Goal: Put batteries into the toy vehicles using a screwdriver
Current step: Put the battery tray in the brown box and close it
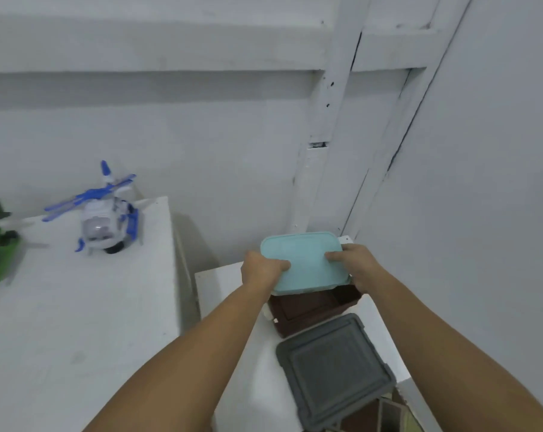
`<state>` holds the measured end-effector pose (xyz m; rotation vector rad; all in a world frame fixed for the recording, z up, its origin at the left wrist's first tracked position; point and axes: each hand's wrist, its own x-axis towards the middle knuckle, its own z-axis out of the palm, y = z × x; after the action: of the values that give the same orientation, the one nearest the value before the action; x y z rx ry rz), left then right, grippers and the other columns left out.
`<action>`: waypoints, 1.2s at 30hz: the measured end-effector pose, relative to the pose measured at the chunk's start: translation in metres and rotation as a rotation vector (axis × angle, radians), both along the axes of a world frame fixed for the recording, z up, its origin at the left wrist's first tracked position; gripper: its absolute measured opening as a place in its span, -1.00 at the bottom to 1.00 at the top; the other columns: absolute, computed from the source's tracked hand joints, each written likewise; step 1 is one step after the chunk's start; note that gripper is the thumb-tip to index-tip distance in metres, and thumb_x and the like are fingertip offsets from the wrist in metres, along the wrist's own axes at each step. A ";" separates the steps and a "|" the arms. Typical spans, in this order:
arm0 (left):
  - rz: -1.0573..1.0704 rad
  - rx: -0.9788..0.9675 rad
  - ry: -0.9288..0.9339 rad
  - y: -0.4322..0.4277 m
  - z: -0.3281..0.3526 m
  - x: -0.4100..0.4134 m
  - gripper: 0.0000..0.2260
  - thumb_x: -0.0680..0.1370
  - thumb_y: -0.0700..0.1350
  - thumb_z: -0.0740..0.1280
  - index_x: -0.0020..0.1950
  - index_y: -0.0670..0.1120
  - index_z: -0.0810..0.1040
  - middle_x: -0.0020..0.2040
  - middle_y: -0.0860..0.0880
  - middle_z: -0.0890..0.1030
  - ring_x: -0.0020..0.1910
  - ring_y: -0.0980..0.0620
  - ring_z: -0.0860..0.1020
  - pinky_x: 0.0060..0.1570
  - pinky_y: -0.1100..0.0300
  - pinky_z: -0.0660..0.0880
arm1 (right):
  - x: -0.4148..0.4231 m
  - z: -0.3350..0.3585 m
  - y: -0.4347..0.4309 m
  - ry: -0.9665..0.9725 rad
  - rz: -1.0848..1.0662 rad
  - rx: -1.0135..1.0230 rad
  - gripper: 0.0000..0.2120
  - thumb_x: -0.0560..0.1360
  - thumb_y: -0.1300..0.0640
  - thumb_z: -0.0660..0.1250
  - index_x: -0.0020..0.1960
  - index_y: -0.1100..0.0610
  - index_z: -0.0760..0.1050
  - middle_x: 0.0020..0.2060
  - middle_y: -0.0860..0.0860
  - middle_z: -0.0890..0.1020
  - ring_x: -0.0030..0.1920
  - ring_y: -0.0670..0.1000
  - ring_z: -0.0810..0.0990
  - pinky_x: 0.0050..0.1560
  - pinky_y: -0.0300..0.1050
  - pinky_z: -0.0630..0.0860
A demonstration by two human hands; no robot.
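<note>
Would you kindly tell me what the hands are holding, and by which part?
The teal lidded box: the left hand grips its left edge, the right hand its right edge, thumbs on the lid.

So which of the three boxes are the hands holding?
The teal box, the farthest one: the left hand and the right hand grip its two sides. The brown box lies partly under it, and the grey box lies nearest, untouched.
</note>
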<state>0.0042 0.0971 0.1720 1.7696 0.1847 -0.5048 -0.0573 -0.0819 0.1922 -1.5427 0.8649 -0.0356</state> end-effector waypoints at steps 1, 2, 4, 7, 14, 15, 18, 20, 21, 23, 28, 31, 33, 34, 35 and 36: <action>0.011 0.040 0.012 -0.014 -0.013 0.003 -0.49 0.32 -0.15 0.58 0.16 -0.19 0.44 0.07 -0.13 0.60 0.05 -0.16 0.59 0.03 -0.03 0.59 | 0.007 -0.013 -0.014 0.021 0.015 0.006 -0.82 0.49 0.31 0.39 0.09 0.23 0.53 -0.14 0.08 0.61 -0.13 0.12 0.58 -0.18 -0.04 0.55; 0.023 0.068 0.027 -0.027 -0.028 0.006 -0.49 0.32 -0.17 0.58 0.17 -0.19 0.43 0.07 -0.13 0.59 0.04 -0.15 0.58 0.03 -0.01 0.59 | 0.013 -0.027 -0.028 0.041 0.037 0.009 -0.81 0.49 0.31 0.38 0.09 0.24 0.53 -0.10 0.11 0.62 -0.11 0.14 0.58 -0.16 -0.03 0.56; 0.050 0.115 0.059 -0.051 -0.057 0.010 -0.52 0.35 -0.21 0.56 0.15 -0.17 0.39 0.05 -0.11 0.56 0.01 -0.12 0.56 -0.02 0.05 0.56 | 0.027 -0.057 -0.056 0.077 0.090 0.003 -0.79 0.49 0.31 0.38 0.11 0.26 0.54 -0.04 0.15 0.63 -0.07 0.17 0.60 -0.09 0.01 0.57; 0.089 0.170 0.119 -0.081 -0.098 0.012 -0.54 0.39 -0.23 0.52 0.16 -0.13 0.35 0.05 -0.10 0.54 0.00 -0.10 0.54 -0.01 0.05 0.56 | 0.043 -0.101 -0.090 0.133 0.172 0.000 -0.88 0.49 0.32 0.37 0.02 0.21 0.54 -0.05 0.14 0.62 -0.08 0.13 0.59 -0.09 -0.03 0.56; 0.153 0.164 0.248 -0.118 -0.177 0.018 -0.58 0.48 -0.28 0.39 0.28 -0.13 0.31 0.07 -0.09 0.51 0.03 -0.08 0.54 -0.03 0.07 0.56 | 0.067 -0.193 -0.130 0.276 0.316 0.060 -0.72 0.52 0.29 0.33 0.23 0.26 0.45 0.08 0.13 0.59 0.07 0.15 0.59 0.05 0.10 0.59; 0.157 0.157 0.267 -0.120 -0.185 0.018 -0.55 0.49 -0.28 0.38 0.31 -0.14 0.30 0.05 -0.07 0.50 0.03 -0.08 0.53 -0.03 0.06 0.56 | 0.070 -0.204 -0.132 0.289 0.322 0.063 -0.72 0.53 0.29 0.32 0.23 0.23 0.44 0.08 0.12 0.58 0.05 0.14 0.58 -0.01 0.04 0.59; 0.149 0.155 0.305 -0.122 -0.207 0.023 -0.51 0.50 -0.30 0.37 0.38 -0.17 0.27 0.08 -0.08 0.49 0.05 -0.08 0.52 0.02 0.05 0.56 | 0.079 -0.230 -0.135 0.313 0.355 0.058 -0.70 0.54 0.29 0.30 0.27 0.24 0.44 0.06 0.12 0.58 0.03 0.12 0.58 -0.09 -0.04 0.56; 0.163 0.158 0.327 -0.123 -0.218 0.027 -0.50 0.50 -0.32 0.35 0.39 -0.18 0.26 0.12 -0.11 0.50 0.05 -0.08 0.52 0.00 0.05 0.55 | 0.084 -0.242 -0.136 0.329 0.382 0.060 -0.69 0.55 0.30 0.29 0.29 0.26 0.44 0.05 0.12 0.59 0.04 0.13 0.58 -0.04 -0.02 0.57; 0.172 0.161 0.339 -0.123 -0.223 0.029 -0.51 0.51 -0.33 0.34 0.39 -0.19 0.26 0.11 -0.11 0.50 0.04 -0.08 0.51 -0.02 0.06 0.53 | 0.086 -0.247 -0.136 0.340 0.388 0.068 -0.68 0.55 0.30 0.29 0.29 0.27 0.44 0.06 0.12 0.59 0.05 0.14 0.58 -0.01 -0.01 0.56; 0.185 0.166 0.357 -0.124 -0.231 0.031 -0.51 0.52 -0.33 0.32 0.41 -0.20 0.25 0.12 -0.12 0.49 0.03 -0.08 0.50 -0.02 0.06 0.51 | 0.089 -0.253 -0.136 0.355 0.400 0.069 -0.69 0.56 0.30 0.28 0.29 0.26 0.44 0.04 0.11 0.58 0.05 0.13 0.57 0.01 0.00 0.54; 0.200 0.158 0.384 -0.127 -0.244 0.033 -0.48 0.53 -0.33 0.32 0.45 -0.19 0.23 0.10 -0.11 0.47 0.06 -0.08 0.47 0.01 0.09 0.45 | 0.095 -0.264 -0.140 0.356 0.425 0.019 -0.68 0.55 0.29 0.29 0.31 0.25 0.44 0.01 0.07 0.57 0.01 0.09 0.56 -0.06 -0.06 0.52; 0.223 0.144 0.391 -0.129 -0.241 0.033 -0.50 0.55 -0.26 0.35 0.46 -0.19 0.26 0.21 -0.17 0.50 0.07 -0.08 0.48 0.05 0.09 0.46 | 0.094 -0.265 -0.142 0.371 0.464 -0.030 -0.64 0.56 0.25 0.29 0.34 0.23 0.43 0.08 0.07 0.58 0.02 0.08 0.56 -0.05 -0.09 0.52; 0.203 0.206 0.337 -0.128 -0.234 0.031 -0.49 0.56 -0.22 0.35 0.47 -0.19 0.26 0.28 -0.20 0.51 0.12 -0.11 0.50 0.11 0.07 0.46 | 0.093 -0.257 -0.140 0.369 0.492 -0.095 -0.61 0.57 0.21 0.28 0.38 0.22 0.39 0.12 0.06 0.56 0.03 0.05 0.54 -0.03 -0.10 0.52; 0.187 0.257 0.277 -0.127 -0.230 0.028 -0.47 0.56 -0.21 0.34 0.49 -0.18 0.25 0.31 -0.19 0.51 0.17 -0.14 0.51 0.16 0.06 0.46 | 0.092 -0.249 -0.139 0.355 0.507 -0.155 -0.59 0.57 0.19 0.28 0.40 0.22 0.36 0.15 0.06 0.55 0.06 0.04 0.52 0.01 -0.11 0.51; 0.176 0.300 0.201 -0.125 -0.226 0.024 -0.46 0.56 -0.21 0.34 0.51 -0.17 0.24 0.33 -0.17 0.50 0.23 -0.15 0.51 0.20 0.06 0.45 | 0.089 -0.242 -0.138 0.331 0.521 -0.226 -0.56 0.58 0.18 0.28 0.43 0.20 0.33 0.20 0.07 0.53 0.09 0.04 0.51 0.04 -0.13 0.50; 0.173 0.327 0.115 -0.123 -0.221 0.018 -0.46 0.56 -0.22 0.34 0.51 -0.16 0.25 0.35 -0.15 0.49 0.28 -0.14 0.49 0.23 0.06 0.45 | 0.085 -0.233 -0.137 0.296 0.531 -0.296 -0.54 0.58 0.17 0.27 0.45 0.19 0.30 0.25 0.09 0.51 0.14 0.05 0.50 0.05 -0.17 0.46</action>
<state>0.0217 -0.0262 -0.0490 2.0195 0.5215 -0.4705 0.0273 -0.2193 -0.0410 -2.0507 0.6701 0.4780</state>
